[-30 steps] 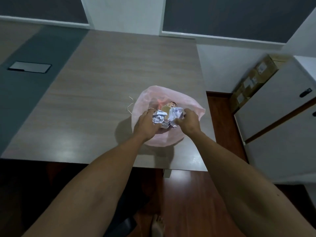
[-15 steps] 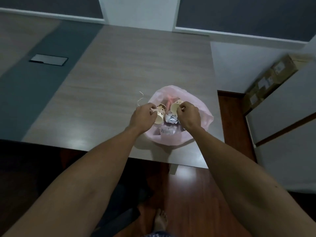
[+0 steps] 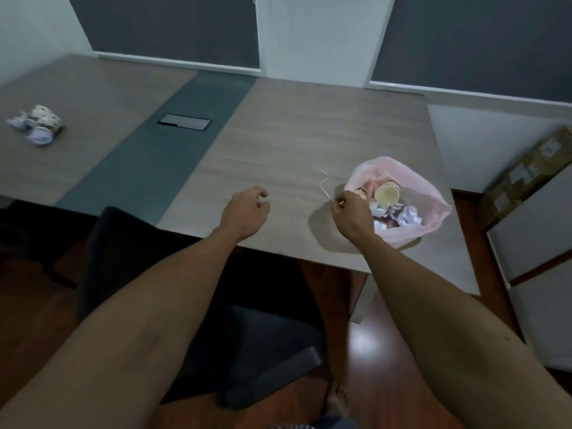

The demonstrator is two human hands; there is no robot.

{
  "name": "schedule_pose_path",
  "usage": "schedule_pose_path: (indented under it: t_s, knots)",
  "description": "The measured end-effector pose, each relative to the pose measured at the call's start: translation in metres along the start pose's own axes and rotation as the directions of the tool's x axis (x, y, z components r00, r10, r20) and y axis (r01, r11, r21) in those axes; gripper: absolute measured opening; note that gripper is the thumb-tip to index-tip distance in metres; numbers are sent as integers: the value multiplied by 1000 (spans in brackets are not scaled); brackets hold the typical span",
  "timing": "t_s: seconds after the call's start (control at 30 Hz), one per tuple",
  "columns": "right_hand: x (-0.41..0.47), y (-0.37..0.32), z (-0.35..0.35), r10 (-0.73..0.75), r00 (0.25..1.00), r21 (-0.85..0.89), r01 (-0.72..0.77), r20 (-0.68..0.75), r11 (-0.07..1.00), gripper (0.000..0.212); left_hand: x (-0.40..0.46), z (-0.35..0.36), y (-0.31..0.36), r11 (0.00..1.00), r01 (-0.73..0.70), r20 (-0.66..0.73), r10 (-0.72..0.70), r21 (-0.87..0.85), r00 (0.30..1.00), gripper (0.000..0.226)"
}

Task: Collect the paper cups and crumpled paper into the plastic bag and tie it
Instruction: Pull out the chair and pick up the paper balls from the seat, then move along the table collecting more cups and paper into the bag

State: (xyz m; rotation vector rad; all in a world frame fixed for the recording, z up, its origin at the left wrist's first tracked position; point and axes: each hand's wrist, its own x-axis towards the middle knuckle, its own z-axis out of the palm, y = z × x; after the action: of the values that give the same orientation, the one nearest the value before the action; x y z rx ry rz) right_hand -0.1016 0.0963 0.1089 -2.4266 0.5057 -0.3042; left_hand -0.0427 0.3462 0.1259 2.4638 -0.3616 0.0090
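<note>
A pink plastic bag (image 3: pixel 399 164) lies open on the right end of the wooden table (image 3: pixel 278 144). Inside it are paper cups (image 3: pixel 387 195) and crumpled paper (image 3: pixel 408 218). My right hand (image 3: pixel 353 213) is at the bag's left rim, its fingers curled and pinching the edge. My left hand (image 3: pixel 247 209) hovers over the table's front edge to the left of the bag, loosely curled and holding nothing. At the table's far left lies a dotted paper cup (image 3: pixel 43 117) on its side, with crumpled paper (image 3: pixel 38 137) beside it.
A thin pale string (image 3: pixel 324 184) lies just left of the bag. A dark flap (image 3: pixel 184 122) is set into the table's teal strip. A black chair (image 3: pixel 216 305) stands below me. A cardboard box (image 3: pixel 526 171) and white cabinets (image 3: pixel 541 243) are on the right.
Both hands were at the bag's mouth with cups and paper. My left hand has drawn away to the left, and my view has swung left to show the far cup.
</note>
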Motion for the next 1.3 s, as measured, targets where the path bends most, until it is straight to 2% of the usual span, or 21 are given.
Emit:
schedule_pose_path:
  t_s: [0.17,0.37,0.53,0.67,0.8,1.0,1.13,1.3]
  knots:
    - [-77,-57,48,40,999,37,-40,2,999,18,-56,-69,-72,999,-31,20,31,38,999,32]
    - [-162,-114,96,12,999,73,-15,47,997,20,-115,-128,-150,996,17,41,-21,83,999,34]
    - [-208,-154,123,-36,990,76,26,134,997,25,-143,-162,-200,991,54,-43,-49,126,998,40]
    - [-235,-178,139,-107,965,85,89,239,992,44,-156,-175,-229,977,76,-105,-56,198,993,45]
    - [-258,-194,153,-149,913,121,110,381,986,63,-161,-175,-248,971,127,-115,-106,204,988,49]
    - [-290,-208,176,-192,760,179,101,621,979,101,-160,-163,-263,969,190,-98,-177,157,979,52]
    - [-307,-214,192,-214,660,148,156,720,977,110,-159,-156,-270,962,231,-159,-208,142,965,44]
    - [-319,-214,199,-206,642,149,143,739,978,111,-154,-150,-277,953,302,-147,-296,22,944,40]
